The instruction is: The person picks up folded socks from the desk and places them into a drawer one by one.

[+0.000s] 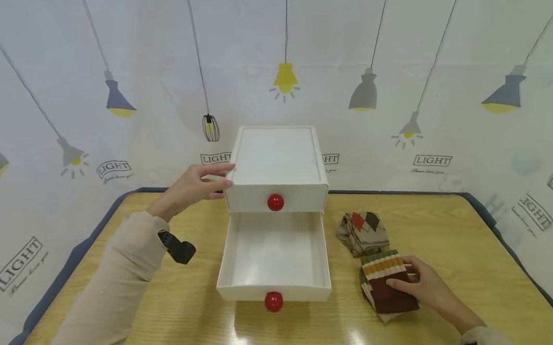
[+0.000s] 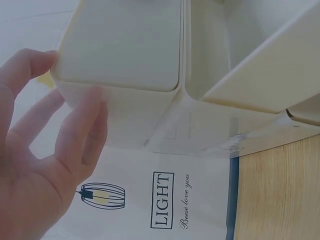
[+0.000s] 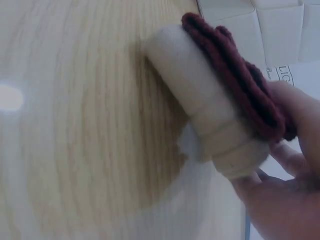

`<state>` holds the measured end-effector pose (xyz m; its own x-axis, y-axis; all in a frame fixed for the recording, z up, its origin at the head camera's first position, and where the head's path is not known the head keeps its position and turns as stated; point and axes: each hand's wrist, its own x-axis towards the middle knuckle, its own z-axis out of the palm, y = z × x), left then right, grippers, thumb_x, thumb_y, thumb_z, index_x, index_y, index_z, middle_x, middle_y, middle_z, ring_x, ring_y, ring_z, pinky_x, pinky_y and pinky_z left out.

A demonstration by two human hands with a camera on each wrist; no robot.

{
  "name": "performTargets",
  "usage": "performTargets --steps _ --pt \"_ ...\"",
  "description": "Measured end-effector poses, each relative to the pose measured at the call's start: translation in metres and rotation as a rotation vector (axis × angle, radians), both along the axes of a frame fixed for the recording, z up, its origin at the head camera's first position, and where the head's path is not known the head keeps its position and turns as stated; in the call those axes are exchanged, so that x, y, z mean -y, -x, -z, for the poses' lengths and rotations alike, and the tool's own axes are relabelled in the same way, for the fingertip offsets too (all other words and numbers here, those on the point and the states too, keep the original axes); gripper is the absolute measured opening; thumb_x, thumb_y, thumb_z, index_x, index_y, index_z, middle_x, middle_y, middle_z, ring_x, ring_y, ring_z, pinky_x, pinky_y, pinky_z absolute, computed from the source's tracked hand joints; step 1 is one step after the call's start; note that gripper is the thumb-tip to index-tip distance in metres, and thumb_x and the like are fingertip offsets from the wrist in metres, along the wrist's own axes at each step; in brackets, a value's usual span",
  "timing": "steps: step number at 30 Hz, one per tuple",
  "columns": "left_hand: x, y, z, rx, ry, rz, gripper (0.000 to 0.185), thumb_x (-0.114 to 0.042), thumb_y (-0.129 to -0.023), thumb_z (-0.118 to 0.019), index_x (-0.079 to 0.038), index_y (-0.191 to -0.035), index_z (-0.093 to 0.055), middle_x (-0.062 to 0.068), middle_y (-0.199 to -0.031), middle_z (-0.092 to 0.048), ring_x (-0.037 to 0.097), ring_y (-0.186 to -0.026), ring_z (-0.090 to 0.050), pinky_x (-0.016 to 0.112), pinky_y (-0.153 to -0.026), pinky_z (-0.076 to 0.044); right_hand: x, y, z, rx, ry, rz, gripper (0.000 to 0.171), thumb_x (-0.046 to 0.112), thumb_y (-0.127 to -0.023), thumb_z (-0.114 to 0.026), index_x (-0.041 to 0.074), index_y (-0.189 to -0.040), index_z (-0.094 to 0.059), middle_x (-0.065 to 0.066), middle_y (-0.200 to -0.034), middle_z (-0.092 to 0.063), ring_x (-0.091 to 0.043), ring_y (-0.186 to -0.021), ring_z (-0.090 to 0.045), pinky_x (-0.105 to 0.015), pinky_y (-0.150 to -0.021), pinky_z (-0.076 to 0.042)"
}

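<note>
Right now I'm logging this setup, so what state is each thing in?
White plastic upper drawer: closed
White plastic lower drawer: pulled open
Beige argyle fabric bundle: folded, lying on the wooden table
Maroon, yellow and green striped knit bundle: folded, gripped by the right hand
Beige fabric beneath it: rolled or folded
Left hand: fingers touching the white plastic cabinet
</note>
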<state>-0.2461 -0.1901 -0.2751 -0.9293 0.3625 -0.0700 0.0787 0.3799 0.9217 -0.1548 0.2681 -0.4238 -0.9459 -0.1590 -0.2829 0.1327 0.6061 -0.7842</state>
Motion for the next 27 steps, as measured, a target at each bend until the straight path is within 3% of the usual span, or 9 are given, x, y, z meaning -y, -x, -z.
performTargets --steps 6,10,14,22,25,27 --pt "0.000 -0.001 -0.001 0.007 -0.005 -0.005 0.053 -0.018 -0.087 -0.058 -0.009 -0.135 -0.038 0.017 -0.130 -0.034 0.032 -0.111 -0.046 0.033 -0.085 -0.048 -0.003 -0.005 0.001 0.023 -0.004 -0.023 0.075 0.030 -0.082 -0.064 -0.007 -0.132 -0.022 -0.036 -0.132 -0.020 -0.053 -0.115 -0.027 -0.053 -0.083 -0.044" --pt "-0.001 -0.002 -0.002 0.007 -0.004 -0.007 0.054 -0.019 -0.087 -0.058 -0.010 -0.135 -0.037 0.018 -0.130 -0.034 0.032 -0.111 -0.046 0.035 -0.086 -0.047 0.001 -0.011 -0.001 -0.047 0.032 -0.002 0.066 0.024 -0.081 -0.065 -0.006 -0.127 -0.027 -0.030 -0.124 -0.035 -0.047 -0.113 -0.034 -0.049 -0.083 -0.045" --pt "-0.002 -0.002 -0.003 0.006 0.005 -0.009 0.054 -0.019 -0.087 -0.058 -0.010 -0.136 -0.037 0.018 -0.129 -0.034 0.031 -0.110 -0.046 0.034 -0.086 -0.047 0.004 -0.015 -0.008 -0.088 0.039 0.017 0.061 0.024 -0.082 -0.064 -0.003 -0.125 -0.030 -0.024 -0.120 -0.041 -0.040 -0.112 -0.037 -0.046 -0.083 -0.046" --pt "-0.002 0.001 -0.001 0.010 0.016 0.000 0.055 -0.022 -0.087 -0.058 -0.011 -0.136 -0.037 0.017 -0.129 -0.034 0.031 -0.110 -0.046 0.035 -0.087 -0.047 0.012 -0.014 -0.048 -0.030 0.122 0.014 0.074 0.028 -0.086 -0.058 -0.005 -0.134 -0.011 -0.033 -0.137 -0.008 -0.051 -0.121 -0.017 -0.054 -0.088 -0.040" --pt "-0.001 0.001 -0.001 0.009 0.011 -0.004 0.054 -0.021 -0.087 -0.058 -0.011 -0.136 -0.037 0.017 -0.129 -0.034 0.031 -0.110 -0.046 0.034 -0.086 -0.048 0.021 -0.012 -0.067 -0.052 0.193 0.009 0.074 0.026 -0.088 -0.056 -0.002 -0.137 -0.009 -0.032 -0.138 -0.012 -0.050 -0.120 -0.023 -0.049 -0.086 -0.044" --pt "0.000 0.001 -0.001 0.012 0.005 -0.006 0.054 -0.020 -0.087 -0.058 -0.010 -0.136 -0.037 0.018 -0.129 -0.033 0.031 -0.110 -0.046 0.034 -0.086 -0.047 0.029 -0.011 -0.077 -0.070 0.264 0.005 0.071 0.025 -0.088 -0.056 0.000 -0.137 -0.011 -0.030 -0.134 -0.021 -0.044 -0.116 -0.035 -0.045 -0.081 -0.048"
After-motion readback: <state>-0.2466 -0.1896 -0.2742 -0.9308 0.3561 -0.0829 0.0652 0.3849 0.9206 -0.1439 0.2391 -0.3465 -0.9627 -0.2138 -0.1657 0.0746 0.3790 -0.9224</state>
